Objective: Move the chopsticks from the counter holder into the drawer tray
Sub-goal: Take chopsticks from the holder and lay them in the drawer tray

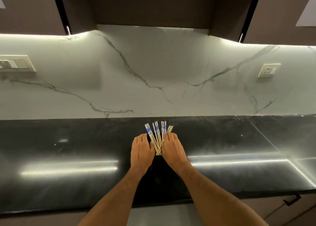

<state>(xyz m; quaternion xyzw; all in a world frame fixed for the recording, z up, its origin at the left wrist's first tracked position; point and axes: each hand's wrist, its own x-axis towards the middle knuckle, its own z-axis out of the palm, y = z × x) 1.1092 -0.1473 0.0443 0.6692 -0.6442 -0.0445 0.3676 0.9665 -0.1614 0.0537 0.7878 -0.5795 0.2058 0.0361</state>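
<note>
At the far left of the marble backsplash (153,75) a switch plate (16,63) is mounted; no lettering on it can be read. Below it the black countertop (59,153) runs the full width of the view, with open glossy surface to the left of the hands and its front edge running across the lower part of the view. The left hand (141,150) rests palm-down against the left side of the chopsticks (158,136), fingers together and bent lightly over the dark holder (158,159); whether they actually clamp the holder cannot be told. The chopsticks stand in the holder at the counter's centre, fanned outward toward the backsplash, pale wood at the lower ends and blue-and-white patterned at the upper ends; the pattern shows no readable writing. The right hand (172,150) lies against the right side of the bundle, fingers close together and bent over the sticks, touching them; a firm grip cannot be confirmed. To the right of the hands the countertop is open surface up to a seam line running diagonally. A wall socket (269,70) sits on the backsplash at the right, unlabelled as far as can be seen. A dark drawer handle (291,200) shows below the counter edge at lower right. Dark upper cabinets (153,4) overhang the backsplash
</note>
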